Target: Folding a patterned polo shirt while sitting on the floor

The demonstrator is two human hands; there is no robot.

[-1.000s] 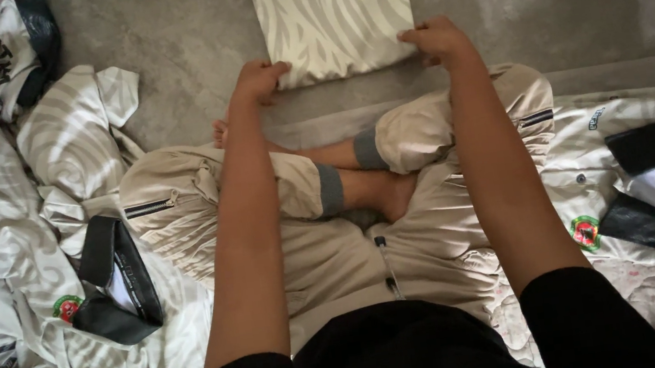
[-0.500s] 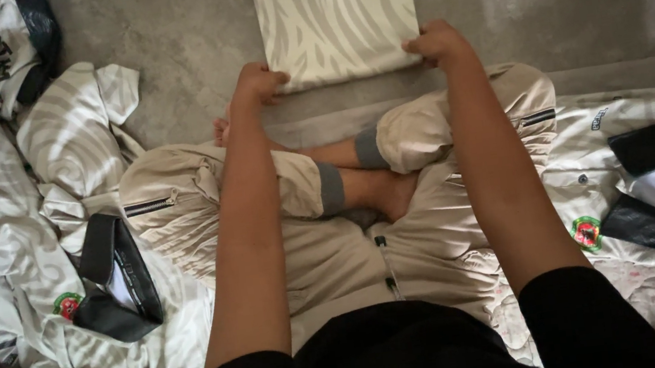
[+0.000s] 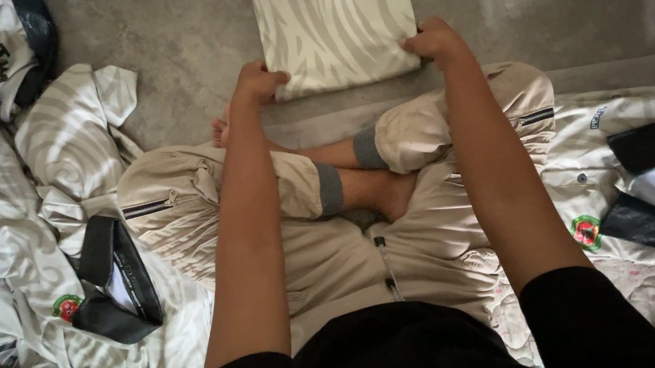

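Crumpled jackets (image 3: 27, 246) left; jacket (image 3: 642, 170) right.

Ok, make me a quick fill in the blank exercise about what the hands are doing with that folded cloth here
1. Both hands grip the near edge of a folded, striped ____ piece of cloth.
2. The left hand holds its ____ corner, the right hand the other.
3. The cloth lies on the grey ____ in front of the crossed legs.

Missing words: cream; left; floor
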